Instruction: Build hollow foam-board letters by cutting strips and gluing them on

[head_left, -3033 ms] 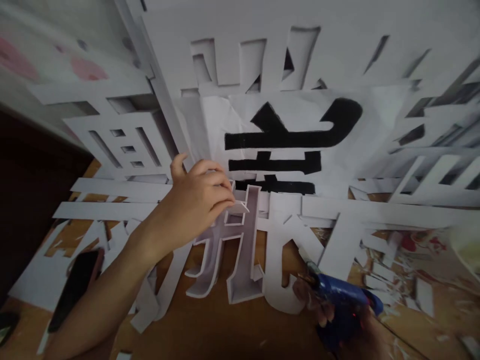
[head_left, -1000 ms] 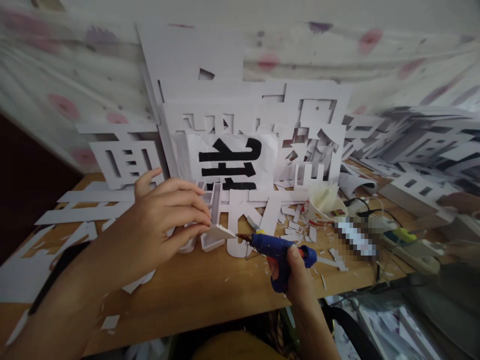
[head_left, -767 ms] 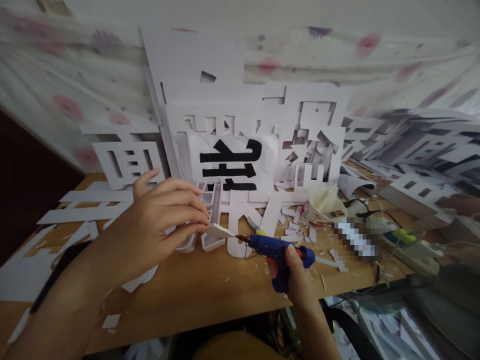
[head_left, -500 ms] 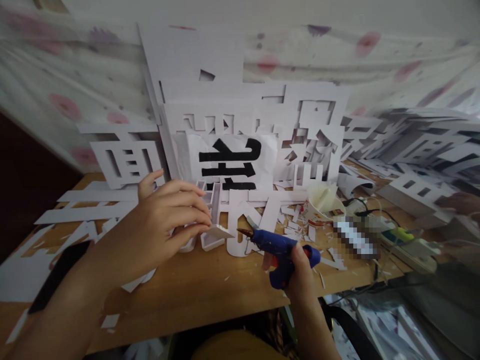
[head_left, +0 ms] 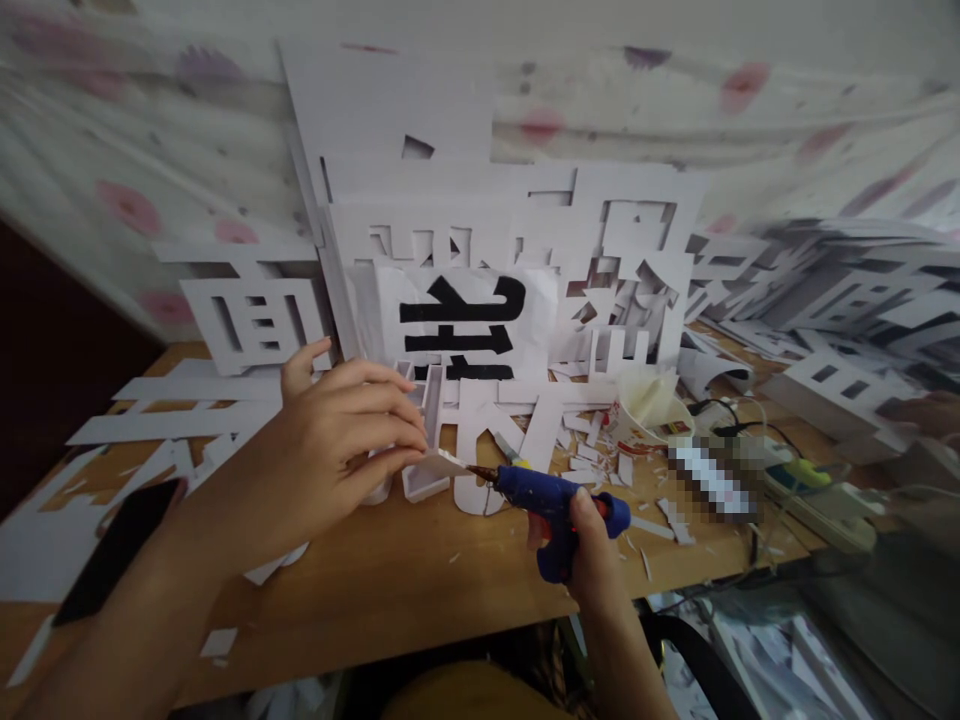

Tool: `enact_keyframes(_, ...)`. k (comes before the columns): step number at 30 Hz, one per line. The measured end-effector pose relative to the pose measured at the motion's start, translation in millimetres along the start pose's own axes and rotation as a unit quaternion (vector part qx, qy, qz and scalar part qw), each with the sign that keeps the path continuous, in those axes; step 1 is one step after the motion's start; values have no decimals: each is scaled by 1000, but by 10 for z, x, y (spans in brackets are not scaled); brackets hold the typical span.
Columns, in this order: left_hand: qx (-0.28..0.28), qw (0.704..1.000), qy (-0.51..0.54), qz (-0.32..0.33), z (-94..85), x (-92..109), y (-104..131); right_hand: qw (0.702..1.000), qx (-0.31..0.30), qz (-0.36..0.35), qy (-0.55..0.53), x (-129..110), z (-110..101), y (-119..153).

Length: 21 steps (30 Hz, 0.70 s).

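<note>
My left hand [head_left: 341, 430] pinches a small white strip [head_left: 444, 461] beside a white box-like letter piece [head_left: 426, 482]. Wrapped in my right hand [head_left: 585, 540] is a blue glue gun [head_left: 555, 500]. Its nozzle points left and meets or nearly meets the right end of the strip. A flat white cut-out letter [head_left: 471, 430] lies just behind the nozzle. Behind my hands stands a paper sheet [head_left: 536, 330] with black printed character shapes.
White cut-out boards [head_left: 390, 120] lean at the back. A paper cup [head_left: 637, 425], scraps and a power strip [head_left: 825, 505] with cables lie to the right. A dark phone [head_left: 120, 550] is near my left forearm. Another person's hand [head_left: 926, 410] shows at far right.
The glue gun in my right hand has moved slightly left, bringing its nozzle to the strip's end. My left hand has barely moved.
</note>
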<state>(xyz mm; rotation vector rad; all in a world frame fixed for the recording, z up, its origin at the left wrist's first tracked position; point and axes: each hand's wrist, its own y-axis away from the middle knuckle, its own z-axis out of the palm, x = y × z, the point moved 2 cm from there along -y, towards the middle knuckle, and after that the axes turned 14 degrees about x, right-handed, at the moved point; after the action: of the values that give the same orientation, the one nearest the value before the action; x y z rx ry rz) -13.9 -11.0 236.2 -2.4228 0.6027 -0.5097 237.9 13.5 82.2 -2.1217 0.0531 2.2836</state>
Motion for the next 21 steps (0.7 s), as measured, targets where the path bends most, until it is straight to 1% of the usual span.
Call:
enact_keyframes(6, 15, 1000, -2, -10, -22, -27, 27, 1000, -13, 0, 17, -3, -4, -1)
enact_keyframes(11, 27, 999, 11, -33, -17, -58, 48, 1000, 11, -2, 8, -13, -10, 5)
enact_keyframes(18, 45, 998, 24, -47, -15, -99, 57, 999, 28, 43, 3, 52, -63, 3)
enact_keyframes(21, 46, 998, 21, -46, -15, -104, 58, 999, 35, 41, 2, 67, -63, -19)
